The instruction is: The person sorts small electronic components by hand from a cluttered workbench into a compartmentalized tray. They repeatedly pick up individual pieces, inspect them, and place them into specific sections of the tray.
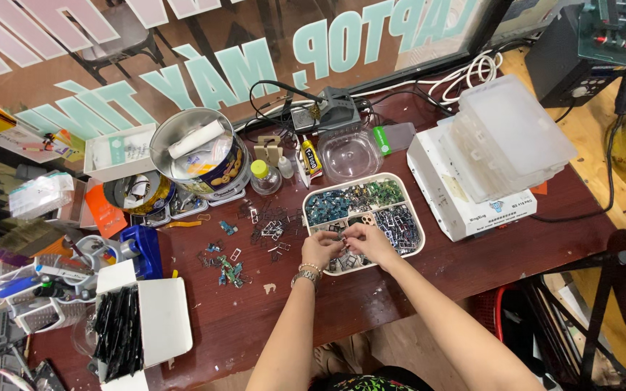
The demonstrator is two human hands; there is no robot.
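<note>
Wooden desk (371, 297): both hands, left hand (320, 250) and right hand (371, 242), pinch small metal parts over the divided tray (418, 250); loose SIM trays (269, 228) lie beside it.

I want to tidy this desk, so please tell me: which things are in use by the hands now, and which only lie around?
In use:
left hand
right hand
divided tray of small metal parts

Lying about:
round tin
clear lidded container
stacked plastic boxes
white box of black strips
loose parts on the table
</note>
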